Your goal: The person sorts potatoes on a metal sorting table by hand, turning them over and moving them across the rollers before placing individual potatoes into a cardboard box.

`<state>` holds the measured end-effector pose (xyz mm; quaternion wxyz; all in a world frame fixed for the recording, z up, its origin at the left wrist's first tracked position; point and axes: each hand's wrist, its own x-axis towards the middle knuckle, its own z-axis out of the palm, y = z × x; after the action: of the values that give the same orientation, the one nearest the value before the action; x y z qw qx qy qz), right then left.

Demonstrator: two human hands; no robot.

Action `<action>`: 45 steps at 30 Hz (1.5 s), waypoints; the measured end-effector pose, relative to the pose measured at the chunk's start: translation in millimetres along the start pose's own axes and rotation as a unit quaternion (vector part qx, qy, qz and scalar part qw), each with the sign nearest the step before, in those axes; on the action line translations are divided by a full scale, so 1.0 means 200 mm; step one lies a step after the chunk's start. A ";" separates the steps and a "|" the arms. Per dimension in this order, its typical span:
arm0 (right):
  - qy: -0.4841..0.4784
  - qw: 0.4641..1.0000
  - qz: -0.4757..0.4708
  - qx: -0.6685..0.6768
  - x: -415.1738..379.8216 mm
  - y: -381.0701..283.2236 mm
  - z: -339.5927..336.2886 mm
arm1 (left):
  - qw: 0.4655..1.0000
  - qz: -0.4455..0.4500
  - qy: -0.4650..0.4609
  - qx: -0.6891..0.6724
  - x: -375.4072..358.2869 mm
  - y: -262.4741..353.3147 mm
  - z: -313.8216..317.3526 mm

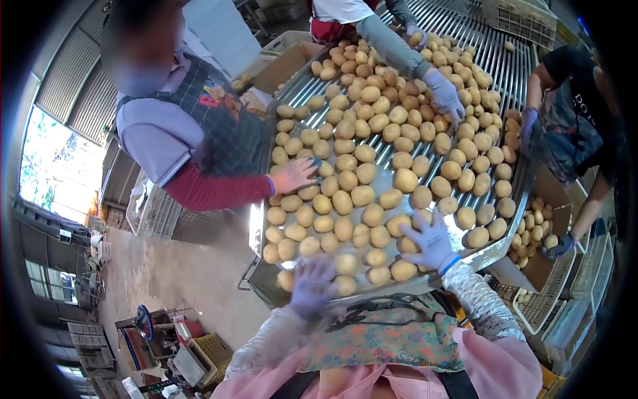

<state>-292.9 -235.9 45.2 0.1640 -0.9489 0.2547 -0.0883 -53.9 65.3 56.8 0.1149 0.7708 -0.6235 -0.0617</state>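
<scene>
Many oval, light-brown fruits or tubers (343, 203), like kiwifruit or potatoes, lie loose on a metal sorting table (383, 183). My left hand (314, 284), in a pale purple glove, is over the near left edge of the table. It is blurred, but its fingers look stretched out beside the nearest pieces, and no held piece shows. My right hand (428, 243), gloved the same way, has its fingers spread over the pieces near the front right. The fingertips are close to or touching some of them; contact is hard to make out. Nothing shows in its grasp.
At the left a person's hand (292, 175) rests on the pieces. Another person's gloved hand (444, 96) reaches in from the far side. To the right, a person's hand (560, 246) is at a carton (557, 193) of pieces. Plastic crates (550, 292) stand nearby.
</scene>
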 end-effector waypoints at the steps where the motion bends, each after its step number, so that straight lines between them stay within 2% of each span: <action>1: -0.025 0.999 -0.025 -0.021 0.01 -0.09 -0.03 | 0.999 -0.036 -0.009 0.039 -0.05 -0.09 0.01; 3: -0.041 0.995 -0.085 -0.018 0.07 -0.19 -0.01 | 0.982 -0.164 0.053 -0.079 -0.07 -0.26 0.04; 4: -0.031 0.993 -0.117 0.007 0.11 -0.22 0.06 | 0.976 -0.196 0.088 -0.037 0.02 -0.26 0.01; 6: 0.031 0.976 -0.205 0.065 0.16 -0.36 0.27 | 0.967 -0.189 0.156 0.070 0.19 -0.28 0.03; 7: 0.033 0.977 -0.200 0.062 0.17 -0.43 0.29 | 0.968 -0.184 0.157 0.067 0.25 -0.26 0.12; 9: -0.001 0.977 -0.207 0.051 0.18 -0.53 0.31 | 0.939 -0.061 0.173 0.291 0.41 -0.19 0.32; 10: -0.001 0.978 -0.203 0.049 0.15 -0.52 0.34 | 0.940 -0.057 0.173 0.288 0.44 -0.13 0.33; 12: -0.058 0.949 -0.308 0.030 0.10 -0.44 0.33 | 0.998 -0.005 0.031 0.052 0.50 0.02 0.27; 13: -0.003 0.932 -0.355 0.074 0.05 -0.36 0.25 | 0.998 -0.001 0.031 0.047 0.50 0.02 0.19; 15: 0.041 0.915 -0.340 0.212 -0.04 -0.17 0.18 | 0.994 0.086 -0.066 0.028 0.49 -0.06 0.02; 16: -0.010 0.948 -0.238 0.213 -0.07 -0.08 0.04 | 0.993 0.090 -0.066 0.026 0.53 -0.12 0.06; 17: -0.063 0.966 -0.131 0.212 -0.09 0.02 -0.12 | 0.999 0.024 0.023 0.026 0.58 -0.19 0.16; 18: 0.088 0.978 -0.062 0.180 -0.11 0.12 -0.14 | 0.993 -0.047 0.106 0.026 0.59 -0.22 0.23; 19: 0.145 0.983 0.001 0.110 -0.10 0.19 -0.22 | 0.994 -0.049 0.100 0.023 0.63 -0.19 0.27; 20: 0.203 0.977 0.060 0.003 -0.07 0.25 -0.25 | 0.985 -0.108 0.122 0.046 0.74 -0.11 0.32; 21: 0.216 0.971 0.093 -0.050 -0.01 0.26 -0.29 | 0.973 -0.165 0.146 0.069 0.84 -0.02 0.35; 22: 0.218 0.970 0.094 -0.052 0.01 0.28 -0.28 | 0.982 -0.119 0.141 0.045 0.90 0.10 0.39; 23: 0.126 0.985 0.113 -0.038 0.05 0.31 -0.23 | 0.988 -0.074 0.136 0.023 0.93 0.19 0.42; 24: 0.033 0.991 0.129 -0.022 0.08 0.33 -0.17 | 0.987 -0.076 0.138 0.027 0.91 0.25 0.38; 26: 0.089 0.990 0.088 -0.059 0.12 0.30 -0.07 | 0.993 0.063 0.089 -0.049 0.80 0.35 0.24; 27: 0.100 0.990 0.077 -0.068 0.11 0.29 -0.06 | 0.993 0.059 0.089 -0.044 0.72 0.33 0.21; 29: 0.096 0.991 0.079 -0.040 0.07 0.28 -0.08 | 0.990 0.135 0.030 0.031 0.48 0.25 0.14; 30: 0.046 0.994 0.092 -0.043 0.03 0.28 -0.10 | 0.993 0.108 0.035 -0.004 0.37 0.22 0.10; 32: 0.073 0.996 -0.010 -0.050 -0.07 0.27 -0.09 | 0.998 0.041 0.013 -0.053 0.11 0.08 0.07; 34: 0.141 0.990 -0.024 0.011 -0.15 0.16 -0.05 | 0.998 -0.015 -0.016 -0.061 -0.07 -0.10 0.00; 35: 0.170 0.985 -0.020 0.007 -0.20 0.10 0.00 | 1.000 0.002 -0.012 0.012 -0.13 -0.16 -0.07; 36: 0.081 0.997 -0.011 0.011 -0.21 -0.03 -0.10 | 0.996 0.016 -0.010 0.084 -0.18 -0.19 -0.11; 37: 0.036 0.997 -0.061 0.012 -0.23 -0.10 -0.05 | 0.996 0.002 -0.011 0.087 -0.20 -0.20 -0.14; 38: -0.008 0.994 -0.109 0.010 -0.23 -0.14 0.00 | 0.996 -0.076 0.011 0.053 -0.16 -0.23 -0.15; 39: -0.009 0.993 -0.116 0.012 -0.19 -0.19 0.03 | 0.988 -0.151 0.035 0.018 -0.11 -0.27 -0.16; 41: -0.011 0.987 -0.157 0.030 -0.13 -0.28 0.09 | 0.979 -0.173 0.093 0.061 0.05 -0.27 -0.08; 43: -0.043 0.980 -0.190 0.025 -0.01 -0.23 0.15 | 0.980 -0.145 0.120 0.065 0.24 -0.33 0.26; 44: -0.075 0.973 -0.217 0.021 0.06 -0.22 0.15 | 0.978 -0.129 0.156 0.058 0.33 -0.21 0.27; 45: -0.093 0.975 -0.201 -0.010 0.11 -0.23 0.07 | 0.974 -0.110 0.193 0.050 0.39 -0.10 0.23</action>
<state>-249.9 -206.4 50.4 0.1567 -0.9863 0.0428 -0.0286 -28.3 -11.5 10.8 0.1872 0.8367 -0.5034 0.1072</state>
